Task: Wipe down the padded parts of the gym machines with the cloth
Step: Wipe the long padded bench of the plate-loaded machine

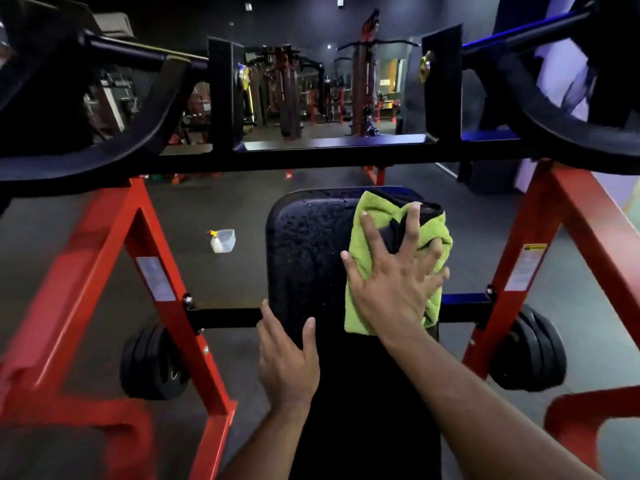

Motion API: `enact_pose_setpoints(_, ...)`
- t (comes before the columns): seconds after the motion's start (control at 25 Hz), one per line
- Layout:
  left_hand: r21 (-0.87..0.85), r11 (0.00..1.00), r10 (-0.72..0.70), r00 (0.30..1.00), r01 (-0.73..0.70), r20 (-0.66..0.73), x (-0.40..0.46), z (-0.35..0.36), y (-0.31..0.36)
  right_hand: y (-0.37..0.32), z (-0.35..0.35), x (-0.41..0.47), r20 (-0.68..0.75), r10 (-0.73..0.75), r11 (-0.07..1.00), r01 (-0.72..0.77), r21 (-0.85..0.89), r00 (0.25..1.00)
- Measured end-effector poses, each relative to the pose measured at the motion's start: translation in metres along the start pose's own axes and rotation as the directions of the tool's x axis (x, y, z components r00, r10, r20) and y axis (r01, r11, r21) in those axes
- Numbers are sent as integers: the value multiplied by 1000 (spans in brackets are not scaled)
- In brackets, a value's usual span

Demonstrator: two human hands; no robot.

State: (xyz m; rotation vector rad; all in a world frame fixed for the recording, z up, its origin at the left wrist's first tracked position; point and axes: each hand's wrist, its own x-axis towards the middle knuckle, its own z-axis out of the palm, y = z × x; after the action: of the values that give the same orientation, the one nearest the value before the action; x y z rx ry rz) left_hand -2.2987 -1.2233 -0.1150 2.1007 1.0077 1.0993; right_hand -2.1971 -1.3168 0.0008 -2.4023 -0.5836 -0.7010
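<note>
The green cloth [394,268] lies flat on the right half of the black bench pad [304,258], reaching from near the pad's far rounded end back toward the person. A darker patch shows in the cloth's upper middle (whether it is a fold, a second fabric or the pad showing through cannot be told). The right hand [391,275] presses down on the cloth with fingers straight and spread wide, palm flat, gripping nothing. The left hand [287,358] rests on the near left edge of the pad, fingers straight and relaxed, the thumb on top of the pad and the other fingers along its side. Small droplets glisten on the bare left part of the pad.

The pad sits inside a red steel frame [166,271], whose slanted legs rise on both sides and are joined by a black crossbar [225,318] behind the pad. Black weight plates [152,365] hang on the left leg's peg, and another stack [533,351] hangs on the right. On the dark floor [214,209] to the left of the pad stands a clear spray bottle [222,241] with a yellow nozzle, well apart from the hands. Above, black curved arms [104,150] and a black beam [329,157] cross the view, with more gym machines [287,95] in the dim background.
</note>
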Motion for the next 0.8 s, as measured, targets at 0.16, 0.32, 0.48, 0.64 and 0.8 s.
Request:
enact_pose_setpoints(0.16,16,1000,-16,999,17,-30,-1,8,1,-38,7,16,-33,-128,988,125,-88,991)
enact_pose_setpoints(0.32,1,1000,12,999,-12,-32,-1,4,2,-31,5,5,-65,-481,869,465,-167,874)
enact_pose_setpoints(0.48,15,1000,10,998,-9,-56,-3,3,3,44,-6,-17,-74,-439,885,416,-209,896)
enact_pose_setpoints(0.64,16,1000,5,999,-4,-40,-4,1,5,-7,-23,47,-185,-227,972,234,15,956)
enact_pose_setpoints(0.8,-4,1000,-5,999,5,-48,-3,-3,7,-114,-3,81,-36,-530,844,522,-120,848)
